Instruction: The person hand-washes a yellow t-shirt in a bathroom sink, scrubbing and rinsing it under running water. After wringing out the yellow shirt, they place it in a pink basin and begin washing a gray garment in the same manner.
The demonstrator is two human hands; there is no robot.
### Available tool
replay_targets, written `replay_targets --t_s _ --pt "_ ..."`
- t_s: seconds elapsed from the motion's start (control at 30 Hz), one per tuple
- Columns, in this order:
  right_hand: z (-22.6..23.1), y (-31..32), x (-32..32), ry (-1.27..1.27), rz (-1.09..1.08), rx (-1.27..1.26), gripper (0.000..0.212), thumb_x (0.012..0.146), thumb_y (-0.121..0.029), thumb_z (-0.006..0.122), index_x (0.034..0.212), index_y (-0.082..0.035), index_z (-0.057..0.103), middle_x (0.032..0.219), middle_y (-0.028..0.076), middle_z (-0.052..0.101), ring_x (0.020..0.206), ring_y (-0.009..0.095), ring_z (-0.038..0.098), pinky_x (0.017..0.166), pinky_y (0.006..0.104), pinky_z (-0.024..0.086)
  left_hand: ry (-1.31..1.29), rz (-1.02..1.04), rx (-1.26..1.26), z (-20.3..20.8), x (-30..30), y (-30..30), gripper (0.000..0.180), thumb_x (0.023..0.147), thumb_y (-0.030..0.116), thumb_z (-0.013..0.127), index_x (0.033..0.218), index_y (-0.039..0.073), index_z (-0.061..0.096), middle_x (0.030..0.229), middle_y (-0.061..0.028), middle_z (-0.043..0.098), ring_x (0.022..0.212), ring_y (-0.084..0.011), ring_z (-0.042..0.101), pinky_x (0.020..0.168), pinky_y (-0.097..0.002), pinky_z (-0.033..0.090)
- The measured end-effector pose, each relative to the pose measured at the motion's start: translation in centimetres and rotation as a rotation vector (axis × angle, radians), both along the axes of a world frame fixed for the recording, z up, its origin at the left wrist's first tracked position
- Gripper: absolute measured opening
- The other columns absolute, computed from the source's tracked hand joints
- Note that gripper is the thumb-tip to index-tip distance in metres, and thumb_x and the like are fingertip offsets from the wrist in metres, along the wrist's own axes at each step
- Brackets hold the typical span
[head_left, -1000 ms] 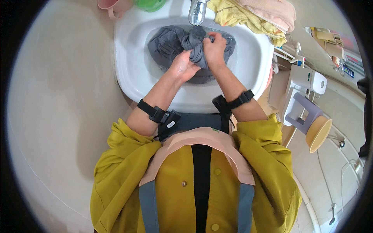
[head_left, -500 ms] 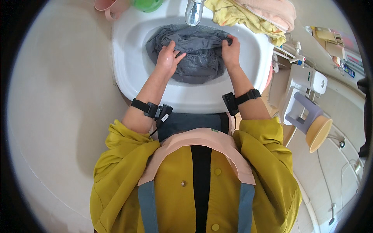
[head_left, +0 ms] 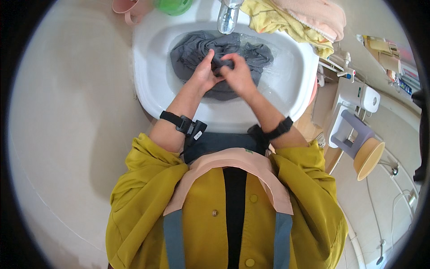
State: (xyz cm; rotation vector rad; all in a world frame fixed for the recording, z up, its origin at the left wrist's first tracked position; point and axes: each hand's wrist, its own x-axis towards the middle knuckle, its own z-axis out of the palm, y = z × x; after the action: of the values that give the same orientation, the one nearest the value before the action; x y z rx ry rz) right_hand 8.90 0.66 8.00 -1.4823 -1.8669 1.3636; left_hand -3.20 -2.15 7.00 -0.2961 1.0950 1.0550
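1. We have the grey cloth [head_left: 190, 51] in the basin of the white sink [head_left: 150, 92], partly in water, below the faucet [head_left: 227, 20].
2. Orientation: we read the long axis as left-right across the basin. One bunched lobe points left, a smaller one points right; a lower fold spreads toward the person. We can't tell which end of the garment is which.
3. Left hand [head_left: 206, 75]: thumb up, fingers bent in, a fold of the cloth caught between them, around the middle of the bundle.
4. Right hand [head_left: 238, 74]: just beside the left, fingers curled narrow around the same middle part. Slightly blurred, but we see cloth between thumb and fingers.
5. Surface: sink is glossy, with a rounded rim. Water shows ripples and light specks to the right of the cloth.
6. Back ledge: pink mug [head_left: 130, 10] at far left, green container [head_left: 174, 5] next to it; yellow cloth [head_left: 266, 17] and pink towel [head_left: 320, 20] heaped right of the faucet.
7. Room, right side: we see a shelf of bottles and packs [head_left: 394, 67], a white pipe valve [head_left: 346, 67], a lavender stool-like frame [head_left: 356, 132] and a yellow basin [head_left: 371, 159] against it.
8. Room, left side: plain pale wall [head_left: 58, 134].
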Motion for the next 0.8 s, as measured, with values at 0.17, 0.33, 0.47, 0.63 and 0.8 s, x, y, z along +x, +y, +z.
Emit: replay_targets --t_s 0.17,0.33,0.47,0.63,0.8 --pt "3.9 -1.4 -1.2 0.071 0.069 0.369 0.036 0.078 -0.018 0.057 0.11 -0.002 0.052 0.106 0.021 0.047 0.106 0.036 0.043 0.092 0.0417 0.035 -0.262 0.101 0.211 -1.1 0.0 -0.9 0.038 0.084 0.04 0.054 0.098 0.005 0.056 0.084 -0.0088 0.06 0.074 -0.0247 0.06 0.07 -0.0384 0.052" --pt "1.4 -0.7 -0.5 0.043 0.0 0.168 0.05 0.079 -0.03 0.061 0.117 -0.001 0.049 0.126 0.025 0.037 0.112 0.039 0.038 0.097 0.0436 0.031 -0.336 0.082 0.193 -0.5 -0.4 -0.6 0.039 0.084 0.034 0.051 0.11 0.005 0.052 0.106 -0.0135 0.057 0.095 -0.0271 0.058 0.083 -0.0401 0.048" --pt "2.3 -1.7 -0.6 0.094 0.094 0.191 0.043 0.076 -0.027 0.065 0.106 0.001 0.051 0.12 0.024 0.043 0.114 0.038 0.037 0.096 0.0421 0.032 -0.435 0.086 0.275 -0.7 -0.6 -1.0 0.037 0.086 0.037 0.05 0.105 0.005 0.053 0.103 -0.0127 0.057 0.091 -0.0265 0.058 0.082 -0.039 0.048" --pt "4.2 -2.8 -1.1 0.041 0.207 0.199 0.02 0.077 -0.017 0.062 0.08 0.0 0.05 0.085 0.018 0.052 0.09 0.036 0.049 0.08 0.0438 0.038 -0.352 0.028 0.152 -2.5 -1.0 -1.2 0.039 0.09 0.037 0.042 0.107 0.003 0.052 0.109 -0.0133 0.056 0.099 -0.0267 0.055 0.088 -0.0409 0.044" --pt "1.7 3.3 1.7 0.18 -0.404 -0.163 0.014 0.082 -0.014 0.053 0.078 -0.003 0.047 0.078 0.009 0.052 0.068 0.022 0.05 0.062 0.0349 0.043 -0.173 0.265 0.084 2.6 -0.1 -0.4 0.038 0.094 0.03 0.037 0.115 0.0 0.048 0.115 -0.0139 0.054 0.103 -0.0271 0.054 0.092 -0.041 0.043"
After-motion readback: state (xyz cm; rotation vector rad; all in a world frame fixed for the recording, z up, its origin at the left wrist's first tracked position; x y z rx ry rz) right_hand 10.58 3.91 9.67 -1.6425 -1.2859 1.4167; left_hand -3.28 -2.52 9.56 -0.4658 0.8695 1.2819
